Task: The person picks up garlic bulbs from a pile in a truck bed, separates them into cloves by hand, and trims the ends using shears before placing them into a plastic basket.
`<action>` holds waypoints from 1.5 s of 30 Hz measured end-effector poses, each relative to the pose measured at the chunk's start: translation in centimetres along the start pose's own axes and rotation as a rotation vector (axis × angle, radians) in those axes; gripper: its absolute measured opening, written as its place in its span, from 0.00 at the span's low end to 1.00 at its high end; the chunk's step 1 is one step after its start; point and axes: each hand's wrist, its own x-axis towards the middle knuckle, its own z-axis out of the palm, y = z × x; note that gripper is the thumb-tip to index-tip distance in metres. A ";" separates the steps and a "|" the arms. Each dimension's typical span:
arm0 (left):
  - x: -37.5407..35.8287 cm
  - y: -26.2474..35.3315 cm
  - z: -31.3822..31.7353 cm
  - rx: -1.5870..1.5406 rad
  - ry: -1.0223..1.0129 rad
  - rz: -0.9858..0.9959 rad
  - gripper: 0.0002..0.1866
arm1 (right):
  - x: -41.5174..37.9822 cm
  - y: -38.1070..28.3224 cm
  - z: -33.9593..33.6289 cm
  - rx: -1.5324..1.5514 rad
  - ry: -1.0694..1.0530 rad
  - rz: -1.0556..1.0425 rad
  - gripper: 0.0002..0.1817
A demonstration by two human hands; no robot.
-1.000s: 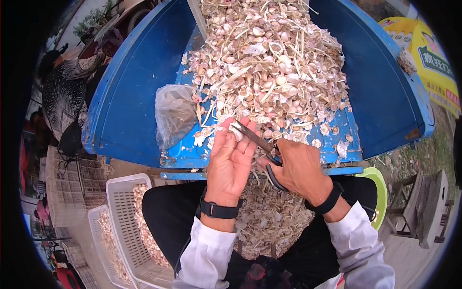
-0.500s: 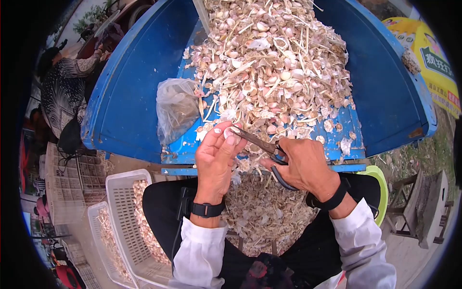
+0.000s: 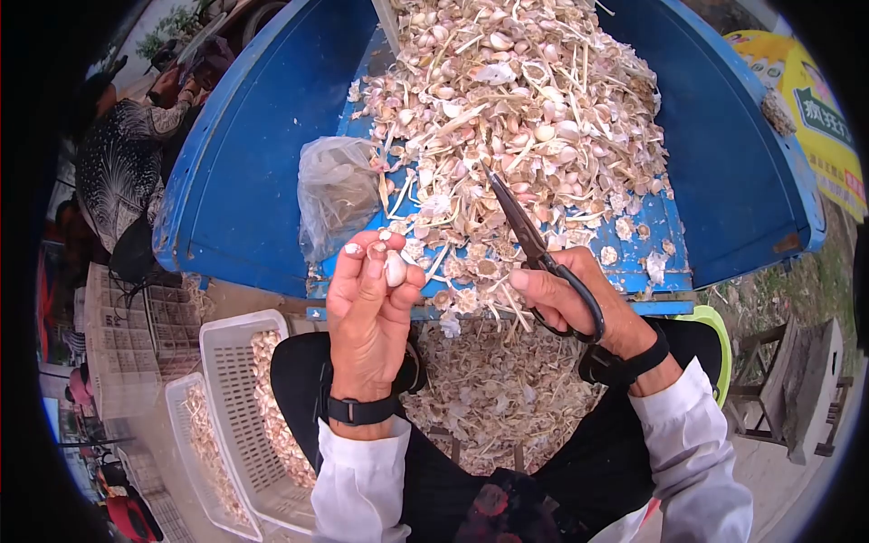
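Note:
My left hand [image 3: 369,317] pinches a pale garlic clove [image 3: 396,269] between thumb and fingers, in front of the blue tray's near edge. In my right hand [image 3: 588,299] is a pair of dark scissors [image 3: 534,244], fingers in the handles, the blades pointing up and left over the garlic. A large heap of garlic cloves, skins and stalks [image 3: 534,127] lies on the blue tray [image 3: 733,181]. A clear plastic bag [image 3: 337,195] rests on the tray, left of the heap.
White baskets [image 3: 253,452] holding garlic stand at my lower left. Skins and stalks [image 3: 498,398] are piled between my legs. A person in patterned clothing [image 3: 118,172] is at the far left. A wooden stool [image 3: 806,389] and a yellow bag [image 3: 815,118] are on the right.
My left hand has moved left and away from the scissors, with the clove in it. The scissors have swung more upright and moved right with my right hand.

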 end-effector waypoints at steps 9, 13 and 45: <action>-16.7 20.1 -18.4 1.090 0.690 -0.173 0.09 | -1.1 -0.3 -4.7 -0.031 0.405 -0.040 0.20; -19.8 19.7 -22.2 1.998 0.552 -0.110 0.16 | 2.1 2.1 -3.6 -0.697 0.475 -0.254 0.13; -1.2 -6.3 4.3 0.531 -0.049 -0.109 0.15 | -3.5 1.3 -3.5 -0.605 0.063 -0.201 0.29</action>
